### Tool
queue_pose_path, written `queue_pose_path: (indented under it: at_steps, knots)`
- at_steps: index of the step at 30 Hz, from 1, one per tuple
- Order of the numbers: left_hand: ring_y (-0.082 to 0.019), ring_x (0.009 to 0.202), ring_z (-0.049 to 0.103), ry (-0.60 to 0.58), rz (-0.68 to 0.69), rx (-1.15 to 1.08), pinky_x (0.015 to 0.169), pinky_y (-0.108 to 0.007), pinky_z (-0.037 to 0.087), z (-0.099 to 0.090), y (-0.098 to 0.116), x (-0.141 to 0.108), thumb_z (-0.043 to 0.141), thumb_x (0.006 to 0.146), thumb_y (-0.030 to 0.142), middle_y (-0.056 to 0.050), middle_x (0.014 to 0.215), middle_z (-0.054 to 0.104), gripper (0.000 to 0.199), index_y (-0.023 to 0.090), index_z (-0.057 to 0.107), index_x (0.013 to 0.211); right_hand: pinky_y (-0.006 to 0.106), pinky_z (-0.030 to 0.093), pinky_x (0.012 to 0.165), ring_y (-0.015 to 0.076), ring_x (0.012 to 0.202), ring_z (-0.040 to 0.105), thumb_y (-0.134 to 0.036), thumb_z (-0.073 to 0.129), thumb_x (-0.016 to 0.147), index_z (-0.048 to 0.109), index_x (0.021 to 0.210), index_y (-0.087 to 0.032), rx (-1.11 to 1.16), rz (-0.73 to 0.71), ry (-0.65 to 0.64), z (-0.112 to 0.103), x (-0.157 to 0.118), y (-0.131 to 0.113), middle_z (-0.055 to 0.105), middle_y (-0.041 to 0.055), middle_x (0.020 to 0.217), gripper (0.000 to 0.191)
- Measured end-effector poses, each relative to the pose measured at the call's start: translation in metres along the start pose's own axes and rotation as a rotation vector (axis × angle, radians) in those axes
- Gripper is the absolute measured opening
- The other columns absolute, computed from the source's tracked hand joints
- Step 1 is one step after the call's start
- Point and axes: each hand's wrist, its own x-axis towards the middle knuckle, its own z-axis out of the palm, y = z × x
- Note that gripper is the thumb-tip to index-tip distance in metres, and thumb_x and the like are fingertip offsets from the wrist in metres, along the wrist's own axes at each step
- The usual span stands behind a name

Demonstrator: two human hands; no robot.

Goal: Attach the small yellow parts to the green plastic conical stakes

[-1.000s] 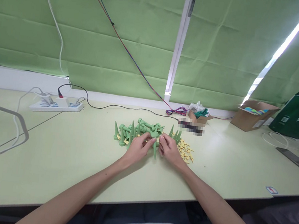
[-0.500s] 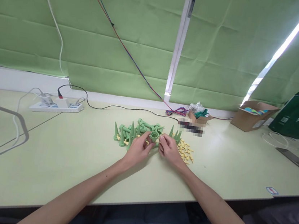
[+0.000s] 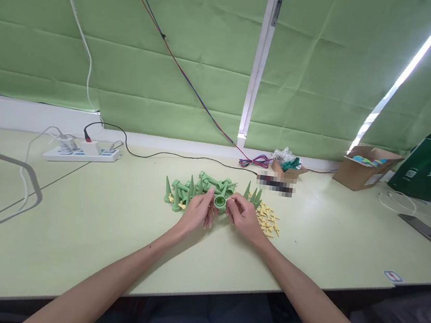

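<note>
My left hand (image 3: pixel 196 214) is closed on a green plastic watering spike (image 3: pixel 220 202), whose round hollow opening faces me. My right hand (image 3: pixel 245 218) is pinched beside the spike's rim; whatever small piece is in its fingertips is too small to make out. Behind both hands lies a pile of green watering spikes (image 3: pixel 213 181), some standing point up and others lying on their sides. Small yellow plastic pieces (image 3: pixel 268 219) are scattered on the table just right of my right hand. My hands hide part of the pile.
A white power strip (image 3: pixel 83 153) with plugs sits at the back left of the table (image 3: pixel 112 232). Farther right are a small open carton (image 3: pixel 287 169), a bigger cardboard box (image 3: pixel 366 169), a green bag (image 3: pixel 429 167) and a dark phone-like slab (image 3: pixel 426 233).
The watering spike has come down slightly, its opening tipped more towards me. My left fingers have shifted their hold on it, and my right hand stays close at its side.
</note>
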Motion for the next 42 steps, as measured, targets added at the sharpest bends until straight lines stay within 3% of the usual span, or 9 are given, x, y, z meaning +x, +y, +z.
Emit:
queue_pose_path:
  at_steps: [6,16,24,34,42]
  knots:
    - [-0.014,0.035,0.048,-0.043,-0.021,0.025,0.038,-0.027,0.037,-0.002,-0.004,0.000,0.038,0.090,0.063,-0.003,0.043,0.054,0.053,0.019,0.053,0.064,0.027,0.033,0.055,0.0142,0.055,0.043,-0.042,0.040,0.098,0.051,0.075,-0.022,-0.103,-0.060,-0.035,-0.001,0.000,-0.002,0.052,-0.0007,0.065,0.032]
    - [-0.013,0.037,0.047,-0.049,0.129,0.191,0.044,-0.025,0.037,0.000,-0.002,-0.005,0.039,0.093,0.056,0.007,0.043,0.046,0.039,0.021,0.043,0.076,0.026,0.032,0.056,0.0136,0.052,0.041,-0.043,0.038,0.099,0.043,0.073,-0.022,-0.142,-0.045,-0.020,-0.002,0.001,0.004,0.044,-0.0039,0.058,0.034]
    - [-0.011,0.045,0.047,-0.028,0.196,0.299,0.046,-0.023,0.035,0.002,0.005,-0.009,0.044,0.092,0.048,0.006,0.056,0.044,0.030,0.021,0.044,0.080,0.025,0.029,0.056,0.0124,0.055,0.038,-0.039,0.038,0.099,0.037,0.070,-0.021,-0.193,-0.052,0.006,-0.002,0.002,0.009,0.040,-0.0043,0.060,0.034]
    - [-0.011,0.060,0.050,0.086,0.375,0.486,0.055,-0.024,0.041,0.000,-0.008,-0.003,0.045,0.094,0.040,-0.002,0.085,0.055,0.024,0.018,0.055,0.088,0.026,0.026,0.055,0.0121,0.055,0.035,-0.038,0.038,0.099,0.035,0.066,-0.021,-0.217,-0.038,0.020,-0.002,0.005,0.012,0.036,-0.0047,0.058,0.036]
    - [-0.011,0.065,0.052,0.120,0.469,0.517,0.056,-0.024,0.043,-0.001,-0.012,-0.002,0.046,0.094,0.035,-0.004,0.094,0.055,0.023,0.018,0.062,0.093,0.026,0.028,0.056,0.0120,0.057,0.036,-0.038,0.038,0.098,0.037,0.065,-0.020,-0.201,-0.007,0.025,-0.002,0.006,0.013,0.037,-0.0044,0.059,0.038]
